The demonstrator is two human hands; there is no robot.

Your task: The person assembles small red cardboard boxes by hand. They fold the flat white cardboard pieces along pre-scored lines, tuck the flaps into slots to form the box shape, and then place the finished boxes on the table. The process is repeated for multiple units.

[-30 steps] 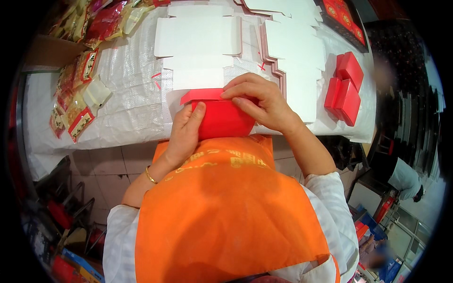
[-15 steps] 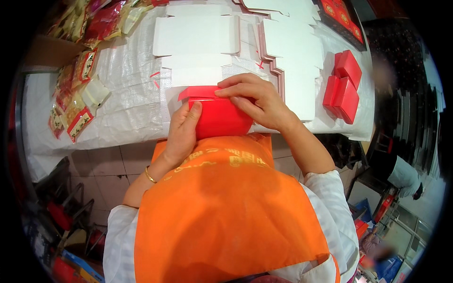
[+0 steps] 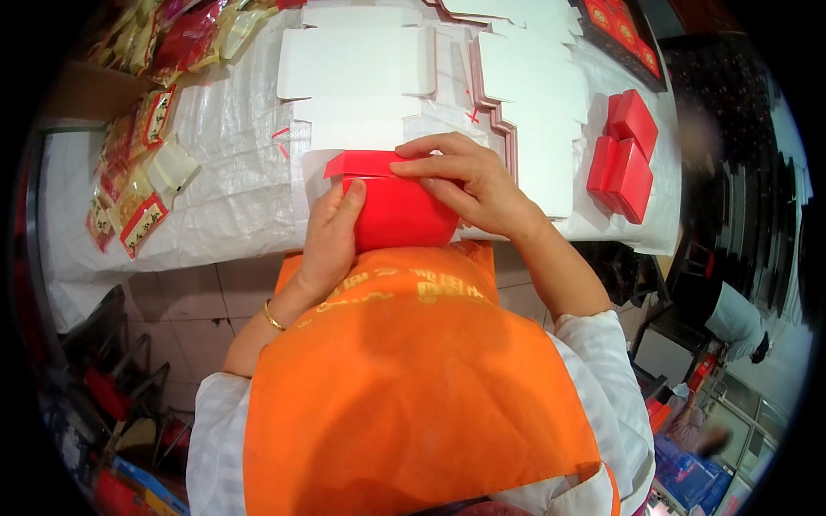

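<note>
Box-folding at the table edge, top flap going down.

My left hand (image 3: 331, 236) cups the near-left side of the red carton (image 3: 397, 211), thumb pressed up against its wall, while my right hand (image 3: 469, 181) lies over the top, fingers flat together, pressing the lid flap (image 3: 366, 162). The carton sits against my orange apron (image 3: 413, 378), in front of the flat white blanks (image 3: 357, 64). Next, I judge, the flap needs tucking squarely into the front slot; finished red boxes (image 3: 624, 155) wait to my right.

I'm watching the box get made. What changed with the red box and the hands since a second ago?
The red box tilted up a little, and its top flap now sticks out leftward under the right hand. The left hand kept gripping its side. The finished red boxes stayed put.
</note>
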